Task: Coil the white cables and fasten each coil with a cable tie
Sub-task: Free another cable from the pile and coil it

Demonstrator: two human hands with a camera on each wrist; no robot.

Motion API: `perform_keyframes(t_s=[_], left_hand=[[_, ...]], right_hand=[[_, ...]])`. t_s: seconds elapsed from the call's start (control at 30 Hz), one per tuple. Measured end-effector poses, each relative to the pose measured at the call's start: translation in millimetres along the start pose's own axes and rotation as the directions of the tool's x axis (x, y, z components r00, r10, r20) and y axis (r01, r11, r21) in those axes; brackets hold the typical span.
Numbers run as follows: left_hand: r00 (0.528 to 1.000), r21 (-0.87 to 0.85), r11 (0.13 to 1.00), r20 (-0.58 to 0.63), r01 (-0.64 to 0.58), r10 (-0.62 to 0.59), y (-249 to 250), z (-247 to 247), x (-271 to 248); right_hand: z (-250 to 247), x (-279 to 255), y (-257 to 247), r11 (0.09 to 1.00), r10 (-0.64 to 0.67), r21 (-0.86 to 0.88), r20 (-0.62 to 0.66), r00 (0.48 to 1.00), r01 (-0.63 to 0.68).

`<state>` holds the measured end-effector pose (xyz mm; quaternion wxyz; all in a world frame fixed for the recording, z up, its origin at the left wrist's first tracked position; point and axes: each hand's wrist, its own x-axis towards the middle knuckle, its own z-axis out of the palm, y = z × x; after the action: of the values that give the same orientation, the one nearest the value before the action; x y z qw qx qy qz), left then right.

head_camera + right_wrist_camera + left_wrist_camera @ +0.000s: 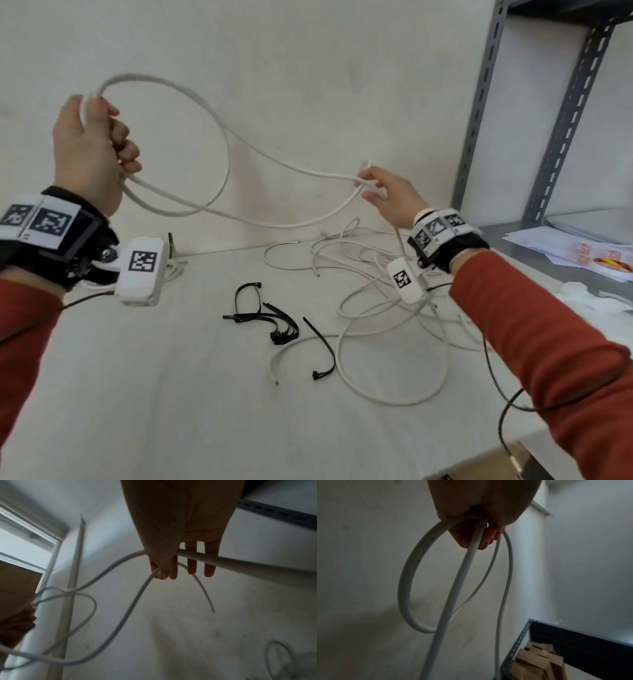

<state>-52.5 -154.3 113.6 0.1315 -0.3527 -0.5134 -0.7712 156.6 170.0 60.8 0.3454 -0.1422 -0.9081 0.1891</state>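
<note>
Cable (pixel 219 130) loops from left hand (pixel 90 154) to right hand (pixel 387 198).

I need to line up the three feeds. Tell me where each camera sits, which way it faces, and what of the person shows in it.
Head: worn on the head, looks forward and down at the table; both forearms, the left hand and right hand show.
Left wrist: looks along the left hand at the cable loops it grips, wall behind.
Right wrist: looks along the right hand pinching the cable, wall behind.
Shared: all three show the same cable; the head and left wrist views share the metal shelf.
</note>
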Motion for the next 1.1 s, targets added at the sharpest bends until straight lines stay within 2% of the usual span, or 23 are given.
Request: perform_keyframes(t_s=[0.17,0.23,0.37,0.43,0.53,0.63,0.73,0.77,0.83,0.87,0.9,0.93,1.0,1.03,1.1], left_hand=[[0.995,0.077,0.994,-0.069,0.072,-0.067,-26.8,-52.8,-5.6],[0.987,0.083,0.987,-0.103,0.135,-0.127,-37.0,-75.1,-8.0],[0.963,0.131,0.959,-0.129,0.252,-0.235,-56.7,-132.8,-3.8],[0.937,0.215,0.92,-0.195,0.328,-0.289,-63.9,-159.3,-6.2],[0.924,0.447,0.818,-0.292,0.362,-0.248,-71.6,-188.7,-27.6],[0.921,0.612,0.688,-0.266,0.389,-0.284,-79.7,-219.2,-58.7],[0.893,0.769,0.476,-0.274,0.427,-0.358,-81.9,-242.8,-83.8],[0.871,0.826,0.352,-0.299,0.441,-0.39,-77.7,-245.2,-89.8],[0.835,0.913,0.017,-0.364,0.407,-0.412,-63.9,-238.6,-98.1],[0.835,0.923,-0.09,-0.376,0.373,-0.4,-54.9,-230.8,-101.4],[0.856,0.933,-0.128,-0.359,0.335,-0.374,-43.4,-217.6,-104.6],[0.897,0.956,-0.109,-0.293,0.273,-0.331,-32.2,-202.5,-107.1],[0.969,0.998,-0.01,-0.066,0.065,-0.236,-14.7,-167.6,-111.6],[0.974,0.999,0.034,0.042,-0.035,-0.221,-9.1,-150.8,-114.2],[0.933,0.981,0.097,0.191,-0.169,-0.304,-7.3,-117.1,-118.2]], right_hand=[[-23.8,28.3,-32.1,0.952,-0.269,-0.154,0.004,0.963,0.266],[-23.4,34.0,-42.5,0.927,-0.335,-0.168,0.04,0.941,0.337],[-3.6,31.9,-57.3,0.851,-0.446,-0.21,0.193,0.874,0.481],[12.2,26.4,-64.2,0.821,-0.461,-0.228,0.276,0.844,0.523],[38.6,16.0,-74.3,0.779,-0.506,-0.199,0.359,0.784,0.594],[65.7,4.2,-86.0,0.751,-0.499,-0.194,0.46,0.735,0.631],[91.3,-4.7,-96.7,0.717,-0.5,-0.186,0.535,0.681,0.672],[98.5,-6.1,-99.7,0.706,-0.503,-0.179,0.554,0.663,0.685],[110.4,-8.8,-106.1,0.684,-0.505,-0.177,0.585,0.635,0.708],[115.2,-10.3,-109.4,0.677,-0.504,-0.178,0.594,0.627,0.714],[118.3,-12.0,-113.5,0.677,-0.504,-0.175,0.598,0.623,0.715],[120.8,-13.3,-117.6,0.682,-0.504,-0.166,0.599,0.622,0.713],[124.1,-15.7,-126.2,0.7,-0.515,-0.125,0.595,0.617,0.704],[126.4,-16.8,-131.0,0.706,-0.525,-0.095,0.595,0.609,0.702],[129.8,-19.5,-139.6,0.704,-0.557,-0.05,0.58,0.594,0.708]])
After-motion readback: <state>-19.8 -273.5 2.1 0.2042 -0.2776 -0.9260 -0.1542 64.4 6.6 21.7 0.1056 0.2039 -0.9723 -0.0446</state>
